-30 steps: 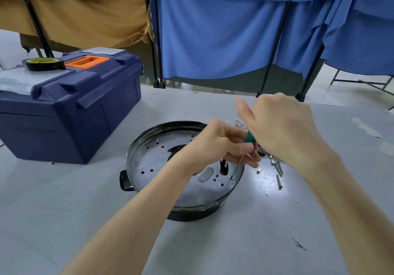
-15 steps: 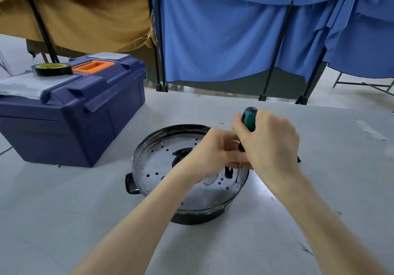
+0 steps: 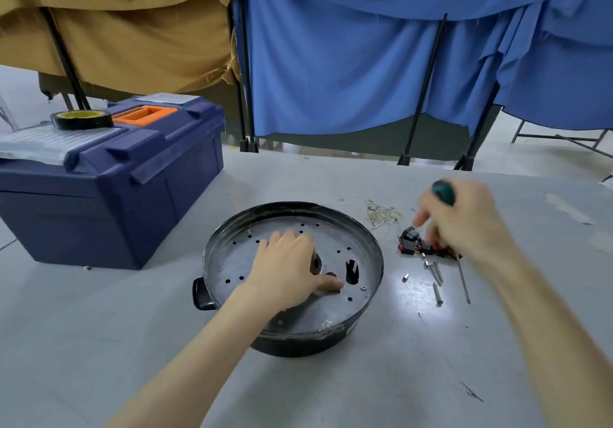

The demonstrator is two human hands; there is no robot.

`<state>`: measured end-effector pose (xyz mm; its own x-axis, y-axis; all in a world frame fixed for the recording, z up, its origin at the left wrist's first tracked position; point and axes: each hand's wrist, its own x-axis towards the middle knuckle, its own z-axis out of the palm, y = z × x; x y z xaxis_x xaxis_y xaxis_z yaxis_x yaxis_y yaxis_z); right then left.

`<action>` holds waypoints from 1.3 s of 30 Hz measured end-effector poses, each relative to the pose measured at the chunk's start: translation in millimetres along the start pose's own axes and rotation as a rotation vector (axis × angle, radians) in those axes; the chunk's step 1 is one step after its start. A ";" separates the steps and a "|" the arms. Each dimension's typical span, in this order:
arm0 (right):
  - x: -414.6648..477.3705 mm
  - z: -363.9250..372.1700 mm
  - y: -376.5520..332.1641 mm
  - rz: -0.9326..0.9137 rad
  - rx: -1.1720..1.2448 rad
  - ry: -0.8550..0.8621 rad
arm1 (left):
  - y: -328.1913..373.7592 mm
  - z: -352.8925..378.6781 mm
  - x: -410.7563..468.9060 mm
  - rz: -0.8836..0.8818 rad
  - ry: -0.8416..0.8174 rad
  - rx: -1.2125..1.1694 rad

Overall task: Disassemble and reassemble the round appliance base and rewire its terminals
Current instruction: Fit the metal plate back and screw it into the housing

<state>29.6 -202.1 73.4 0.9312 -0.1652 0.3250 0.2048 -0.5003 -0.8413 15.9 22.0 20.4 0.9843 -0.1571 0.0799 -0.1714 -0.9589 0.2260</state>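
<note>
Base (image 3: 326,314), one; screwdriver (image 3: 443,192), one; loose screws (image 3: 437,292), three.

right hand (image 3: 464,225) blurred, hides screwdriver (image 3: 443,192) grip; left hand (image 3: 288,271) covers base (image 3: 331,311) centre hole; toolbox (image 3: 132,195) cut at left edge.
</note>
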 end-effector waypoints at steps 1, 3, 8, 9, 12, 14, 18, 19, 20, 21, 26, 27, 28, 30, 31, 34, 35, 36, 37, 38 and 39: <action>-1.9 9.0 6.1 0.042 -0.059 -0.093 | -0.6 1.2 1.3 -0.011 -0.020 0.006; -8.7 26.0 12.5 0.130 -0.124 -0.301 | -0.6 3.1 2.1 -0.016 -0.062 -0.086; -13.0 46.3 13.6 0.216 -0.146 -0.441 | -2.9 -0.8 1.5 -0.042 -0.106 -0.483; -13.1 46.3 11.8 0.226 -0.139 -0.428 | -3.7 -2.3 1.9 -0.042 -0.113 -0.497; -17.8 39.4 4.3 0.242 -0.134 -0.494 | -6.2 -5.8 4.8 -0.037 -0.186 -0.507; -23.5 30.9 0.3 0.247 -0.142 -0.591 | -6.8 -5.4 4.9 -0.005 -0.253 -0.508; -19.3 10.6 7.6 0.284 -0.200 -0.708 | -6.7 -4.2 4.6 0.082 -0.279 -0.501; -14.4 5.4 11.7 0.296 -0.199 -0.657 | -6.8 -4.8 4.3 0.103 -0.282 -0.488; -8.7 -0.3 16.8 0.307 -0.192 -0.571 | -7.4 -5.5 4.3 0.121 -0.294 -0.482; -2.4 -6.3 23.1 0.315 -0.180 -0.474 | -7.9 -6.5 3.9 0.140 -0.319 -0.481; 15.4 -29.9 52.4 0.401 -0.270 -0.295 | -12.9 -13.6 4.5 0.225 -0.456 -0.433; 15.1 -30.9 56.2 0.418 -0.322 -0.315 | -13.3 -14.6 5.2 0.247 -0.472 -0.416; 13.9 -30.5 59.3 0.433 -0.371 -0.339 | -13.7 -15.2 6.1 0.265 -0.488 -0.404; 11.3 -26.5 63.1 0.458 -0.448 -0.381 | -14.9 -15.9 8.1 0.281 -0.508 -0.393; 9.5 -23.9 63.8 0.468 -0.489 -0.403 | -16.1 -16.0 8.9 0.281 -0.517 -0.400; 4.7 -17.0 65.0 0.485 -0.615 -0.475 | -20.8 -14.8 10.6 0.278 -0.545 -0.429; 3.1 -15.4 65.6 0.491 -0.641 -0.492 | -21.7 -14.4 10.5 0.280 -0.550 -0.428; 1.7 -13.9 65.9 0.498 -0.652 -0.502 | -22.2 -14.1 10.5 0.279 -0.555 -0.428; 0.8 -12.5 66.1 0.503 -0.656 -0.510 | -22.6 -14.3 10.3 0.277 -0.559 -0.431; 0.0 -11.3 65.4 0.499 -0.663 -0.522 | -22.7 -14.8 10.1 0.275 -0.561 -0.433; -0.6 -10.6 64.0 0.489 -0.675 -0.537 | -22.9 -15.3 9.9 0.275 -0.562 -0.429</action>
<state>38.9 -243.0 23.9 0.9147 -0.1584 -0.3718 -0.2975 -0.8866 -0.3542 29.0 46.0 30.9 0.7571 -0.5841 -0.2927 -0.3016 -0.7098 0.6366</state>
